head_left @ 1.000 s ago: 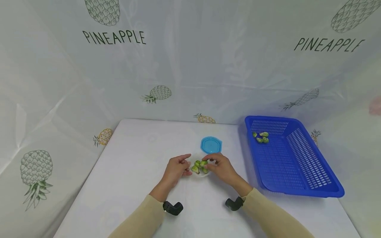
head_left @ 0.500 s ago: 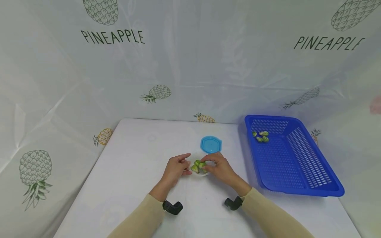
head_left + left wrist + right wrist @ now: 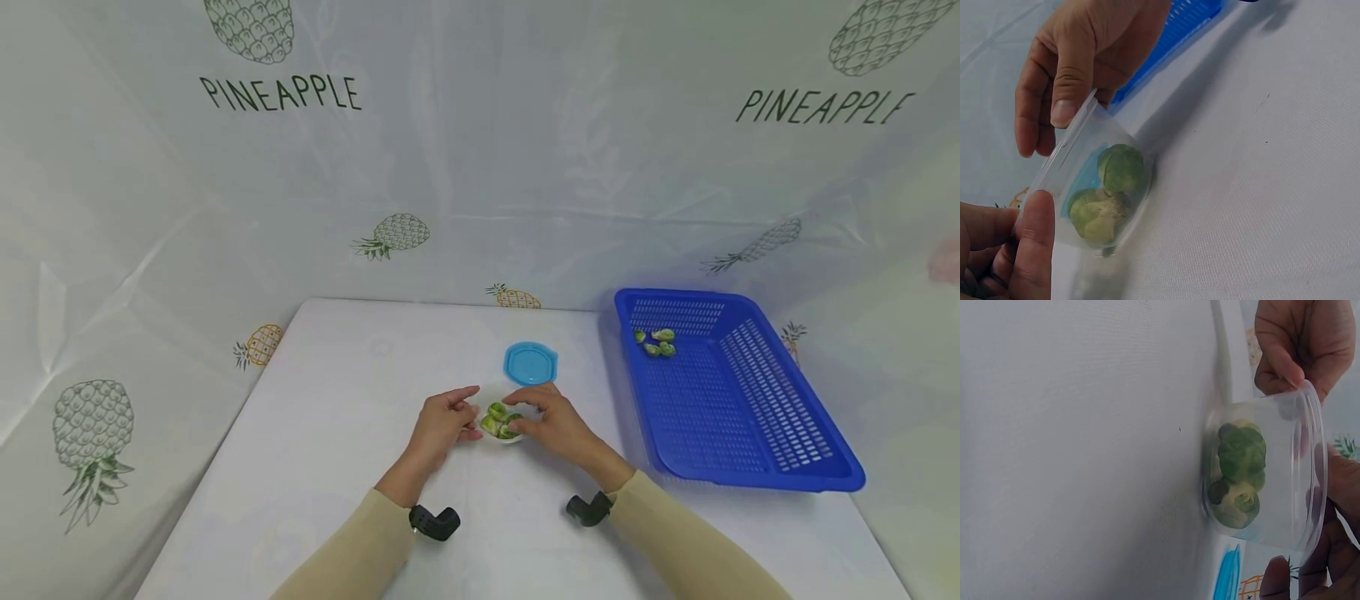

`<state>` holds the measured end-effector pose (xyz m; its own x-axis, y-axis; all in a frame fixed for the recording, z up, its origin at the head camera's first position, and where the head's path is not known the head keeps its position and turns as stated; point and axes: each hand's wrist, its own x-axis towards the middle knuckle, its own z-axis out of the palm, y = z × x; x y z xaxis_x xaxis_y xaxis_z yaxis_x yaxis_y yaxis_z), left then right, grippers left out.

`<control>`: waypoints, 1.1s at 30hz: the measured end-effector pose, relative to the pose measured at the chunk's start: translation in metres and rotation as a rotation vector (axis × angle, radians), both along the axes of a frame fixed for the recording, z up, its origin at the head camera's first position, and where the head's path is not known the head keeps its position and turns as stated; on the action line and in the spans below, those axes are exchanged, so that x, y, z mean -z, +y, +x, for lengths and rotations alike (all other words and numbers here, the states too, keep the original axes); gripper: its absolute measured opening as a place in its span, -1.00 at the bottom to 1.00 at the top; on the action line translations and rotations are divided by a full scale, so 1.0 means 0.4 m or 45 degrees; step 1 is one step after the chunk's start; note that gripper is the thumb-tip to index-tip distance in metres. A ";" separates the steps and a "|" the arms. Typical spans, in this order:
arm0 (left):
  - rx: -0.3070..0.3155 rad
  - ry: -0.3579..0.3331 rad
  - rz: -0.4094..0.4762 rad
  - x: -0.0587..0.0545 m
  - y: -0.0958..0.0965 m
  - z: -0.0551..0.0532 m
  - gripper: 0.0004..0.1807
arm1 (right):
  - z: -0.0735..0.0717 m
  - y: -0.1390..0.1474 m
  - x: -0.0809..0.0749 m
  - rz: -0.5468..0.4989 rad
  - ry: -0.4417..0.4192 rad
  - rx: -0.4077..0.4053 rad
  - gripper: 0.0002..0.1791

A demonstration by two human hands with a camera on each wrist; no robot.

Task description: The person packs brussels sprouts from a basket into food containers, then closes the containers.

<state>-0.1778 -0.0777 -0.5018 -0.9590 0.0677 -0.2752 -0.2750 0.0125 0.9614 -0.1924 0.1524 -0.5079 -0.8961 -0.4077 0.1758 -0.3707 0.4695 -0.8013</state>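
A clear plastic container [image 3: 1285, 419] stands on the white table in front of me, with several Brussels sprouts [image 3: 495, 422] on its bottom. My left hand [image 3: 441, 425] holds the container's left side, thumb and fingers at the rim; in the left wrist view the thumb [image 3: 1036, 231] lies along it. From the right, my right hand [image 3: 557, 421] reaches over the mouth, thumb and index finger parted. In the left wrist view the right thumb tip overlaps the rim. Just behind the container lies a light blue lid [image 3: 531, 364]. Fingers partly hide the container's rim.
On the right stands a blue plastic basket [image 3: 720, 408] with slotted walls, holding several more Brussels sprouts [image 3: 660, 342] in its far left corner. A pineapple-print sheet [image 3: 480, 167] hangs behind the white table [image 3: 337, 367].
The right fingers lower a Brussels sprout among the others in the container and part from it. The right hand shifts slightly left. The left hand stays at the container.
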 end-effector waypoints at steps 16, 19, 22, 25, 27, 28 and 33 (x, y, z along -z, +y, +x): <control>-0.004 0.029 0.001 -0.008 0.001 0.006 -0.53 | -0.006 0.008 -0.011 -0.088 -0.101 0.032 -0.62; 0.003 0.035 -0.002 -0.002 0.000 0.006 -0.53 | 0.000 0.013 -0.034 -0.075 -0.097 0.070 -0.63; 0.008 0.028 0.009 -0.001 -0.001 0.006 -0.52 | 0.007 0.022 -0.069 -0.048 -0.062 0.115 -0.66; 0.009 0.021 0.019 0.000 -0.002 0.006 -0.51 | 0.011 0.036 -0.099 -0.041 -0.028 0.168 -0.69; 0.013 0.025 0.021 0.000 -0.003 0.006 -0.51 | 0.011 0.046 -0.115 -0.073 -0.011 0.195 -0.71; 0.013 0.024 0.022 0.000 -0.003 0.006 -0.50 | 0.010 0.052 -0.122 -0.089 -0.001 0.205 -0.72; 0.022 0.031 0.022 0.000 -0.004 0.007 -0.51 | 0.010 0.081 -0.162 -0.166 0.024 0.215 -0.72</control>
